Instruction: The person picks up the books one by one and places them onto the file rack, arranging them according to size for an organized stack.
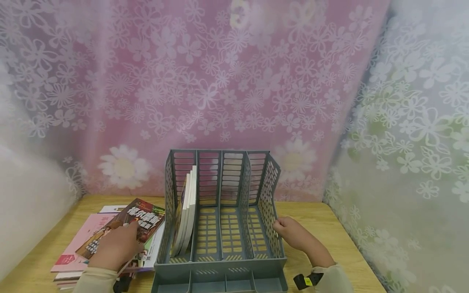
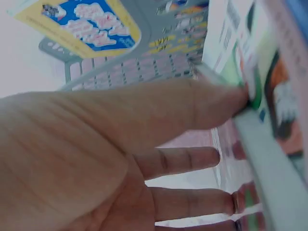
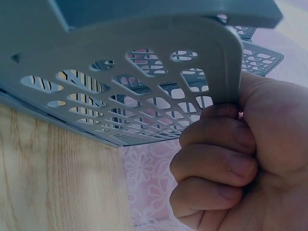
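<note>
My left hand (image 1: 116, 245) lies over a dark brown book (image 1: 136, 211) with white lettering, on top of a pile at the left. In the left wrist view its fingers (image 2: 187, 199) reach out straight, tips at a glossy cover, and the thumb tip touches a book edge. My right hand (image 1: 293, 232) grips the side panel of a grey-green desk file organizer (image 1: 234, 264). Seen from the right wrist, the curled fingers (image 3: 216, 161) meet the panel's rim. Several slim books (image 1: 187, 215) stand leaning in the organizer's leftmost slot.
Under the brown book lie a pink book (image 1: 82, 240) and several others. The organizer has a row of shallow front trays (image 1: 239, 285). A wooden table (image 1: 311, 211) carries everything, with a pink flowered curtain (image 1: 220, 101) behind and pale flowered sheets at both sides.
</note>
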Available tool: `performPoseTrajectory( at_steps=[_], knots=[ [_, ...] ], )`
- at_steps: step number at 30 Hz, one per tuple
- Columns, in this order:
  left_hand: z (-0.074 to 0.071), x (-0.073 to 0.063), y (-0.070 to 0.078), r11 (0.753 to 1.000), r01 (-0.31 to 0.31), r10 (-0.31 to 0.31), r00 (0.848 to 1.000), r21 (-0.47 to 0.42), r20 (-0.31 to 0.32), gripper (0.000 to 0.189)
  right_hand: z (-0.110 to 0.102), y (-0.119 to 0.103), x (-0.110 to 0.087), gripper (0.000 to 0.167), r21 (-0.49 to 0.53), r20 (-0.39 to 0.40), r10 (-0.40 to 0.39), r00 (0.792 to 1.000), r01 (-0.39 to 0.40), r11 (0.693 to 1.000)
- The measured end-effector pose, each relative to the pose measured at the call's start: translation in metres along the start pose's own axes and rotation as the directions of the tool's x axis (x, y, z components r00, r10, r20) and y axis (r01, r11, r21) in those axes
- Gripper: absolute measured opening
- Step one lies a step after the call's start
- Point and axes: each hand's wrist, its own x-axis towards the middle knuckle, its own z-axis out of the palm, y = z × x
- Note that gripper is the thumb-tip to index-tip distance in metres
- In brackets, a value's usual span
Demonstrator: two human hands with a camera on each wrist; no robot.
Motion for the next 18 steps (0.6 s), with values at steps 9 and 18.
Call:
performPoseTrajectory(
  at_steps=[9, 18],
  knots=[
    [0.015, 0.001, 0.016, 0.992, 0.001, 0.016, 0.99, 0.125, -0.137, 0.069, 0.0, 0.003, -0.001, 0.043, -0.006, 0.01, -0.008, 1.0, 0.008, 1.0],
    [0.011, 0.007, 0.012, 0.991, 0.049, -0.025, 0.982, 0.126, -0.186, 0.022, -0.001, 0.0, -0.003, 0.044, -0.002, 0.011, -0.022, 1.0, 0.022, 1.0]
  ],
)
